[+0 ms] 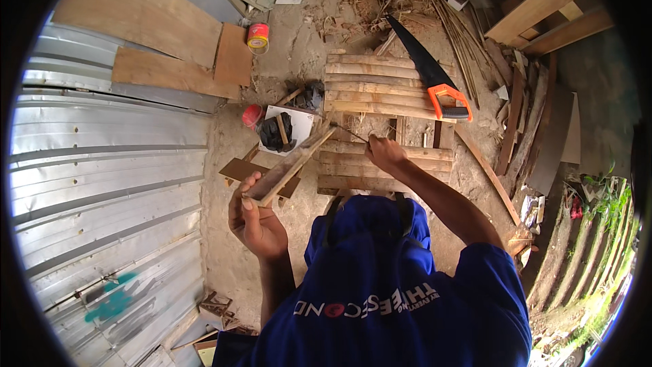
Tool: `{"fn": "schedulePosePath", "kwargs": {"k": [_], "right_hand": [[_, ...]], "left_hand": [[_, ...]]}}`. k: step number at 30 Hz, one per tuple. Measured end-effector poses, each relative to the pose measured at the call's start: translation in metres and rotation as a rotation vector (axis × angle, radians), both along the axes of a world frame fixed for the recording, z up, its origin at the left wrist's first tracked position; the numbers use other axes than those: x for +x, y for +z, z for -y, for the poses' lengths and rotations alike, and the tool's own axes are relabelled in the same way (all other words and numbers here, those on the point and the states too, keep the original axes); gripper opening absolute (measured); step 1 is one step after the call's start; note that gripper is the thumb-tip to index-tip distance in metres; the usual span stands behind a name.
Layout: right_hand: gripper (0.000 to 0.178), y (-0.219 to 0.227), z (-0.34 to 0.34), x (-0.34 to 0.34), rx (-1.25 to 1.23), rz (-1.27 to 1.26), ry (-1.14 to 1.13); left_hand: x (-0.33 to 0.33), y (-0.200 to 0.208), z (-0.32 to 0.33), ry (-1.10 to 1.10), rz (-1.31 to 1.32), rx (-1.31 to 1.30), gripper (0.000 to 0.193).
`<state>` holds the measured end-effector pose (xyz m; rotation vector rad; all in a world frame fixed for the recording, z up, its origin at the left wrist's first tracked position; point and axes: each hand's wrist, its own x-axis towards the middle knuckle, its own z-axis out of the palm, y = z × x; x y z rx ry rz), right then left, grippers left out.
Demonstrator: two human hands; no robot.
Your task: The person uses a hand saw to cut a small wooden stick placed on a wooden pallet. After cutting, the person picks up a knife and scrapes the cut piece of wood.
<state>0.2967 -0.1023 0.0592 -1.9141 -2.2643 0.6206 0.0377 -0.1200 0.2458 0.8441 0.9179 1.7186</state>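
Observation:
My left hand [259, 221] is closed round the near end of a long, narrow wooden board [288, 168], which slants away up and to the right. My right hand [386, 153] grips a thin dark tool [351, 134] whose far tip reaches close to the board's far end; its exact kind is unclear, and I cannot tell whether it touches the wood. Beneath my right hand lies a low bench of bamboo slats [384, 180] with a gap across its middle. A handsaw [424, 61] with a black blade and orange handle rests over its far right side.
Left of the bench are a white board [303, 119] with a black plastic bag [274, 133], a red container [252, 115] and a paint can [258, 37]. Corrugated metal sheeting [115, 177] walls the left. A wooden strip [490, 178] and stacked planks [519, 122] lie right.

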Motion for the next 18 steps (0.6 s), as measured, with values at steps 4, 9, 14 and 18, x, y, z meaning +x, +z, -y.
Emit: {"fn": "schedulePosePath", "kwargs": {"k": [4, 9, 14, 18], "right_hand": [[0.022, -0.012, 0.012, 0.005, 0.089, -0.334, 0.031], [0.024, 0.004, 0.014, -0.005, -0.039, -0.167, -0.193], [0.02, 0.082, 0.025, -0.041, 0.163, -0.254, 0.14], [0.021, 0.132, 0.032, -0.07, 0.264, -0.545, 0.109]], "left_hand": [[-0.004, 0.001, -0.004, -0.037, 0.061, -0.003, 0.028], [-0.01, 0.017, -0.007, -0.051, -0.001, -0.074, 0.025], [-0.01, 0.036, 0.006, 0.042, -0.079, -0.269, 0.024], [-0.005, 0.039, 0.014, 0.071, -0.189, -0.279, 0.025]]}}
